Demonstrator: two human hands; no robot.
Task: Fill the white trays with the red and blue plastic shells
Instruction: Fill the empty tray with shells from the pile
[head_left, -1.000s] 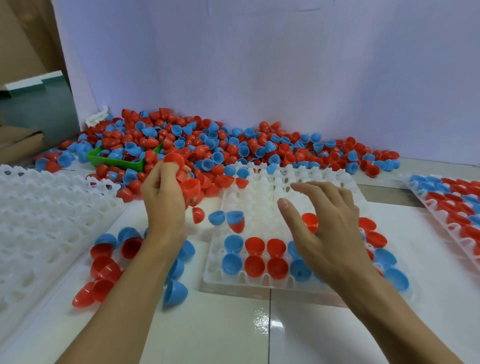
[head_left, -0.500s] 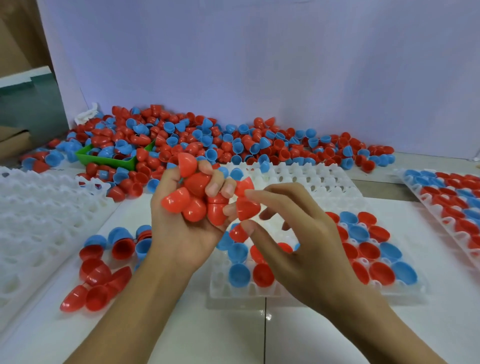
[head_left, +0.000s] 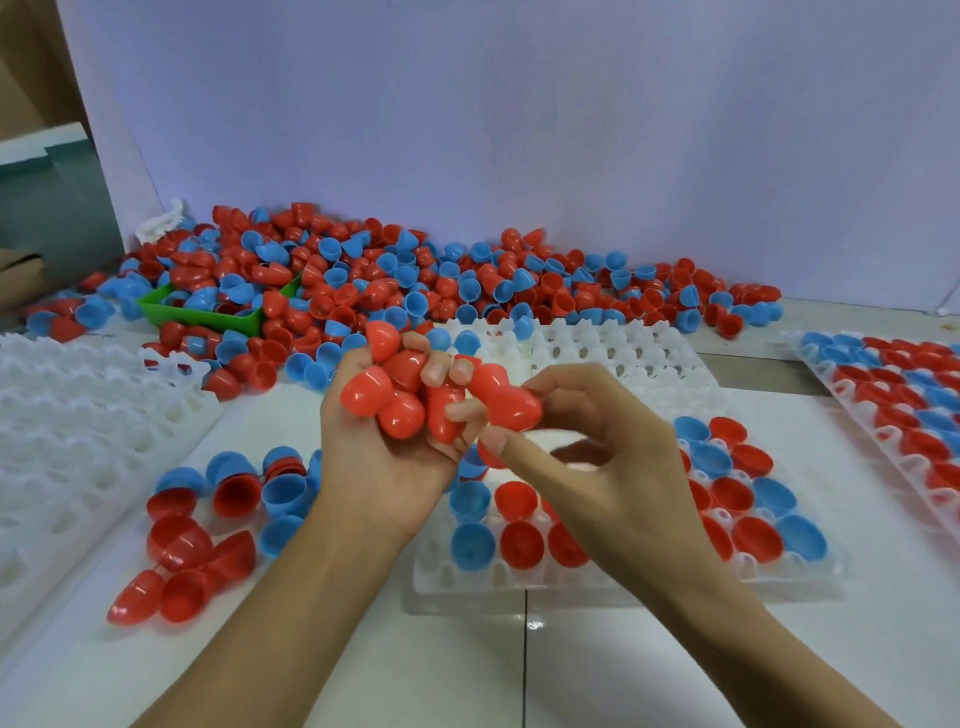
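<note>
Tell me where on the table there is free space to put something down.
Bare tabletop lies at the near edge, in front of the middle tray and between the forearms. Crowded: the shell pile along the wall, loose shells near left, trays on both sides.

The heap of shells (head_left: 415, 286) mixes red and blue. The tray (head_left: 623, 577) is white, its cups filled with red and blue in no strict order (the right-hand tray (head_left: 852, 400) shows slanting bands). A green bin (head_left: 208, 317) sits among them; the backdrop (head_left: 519, 130) is pale lilac.
</note>
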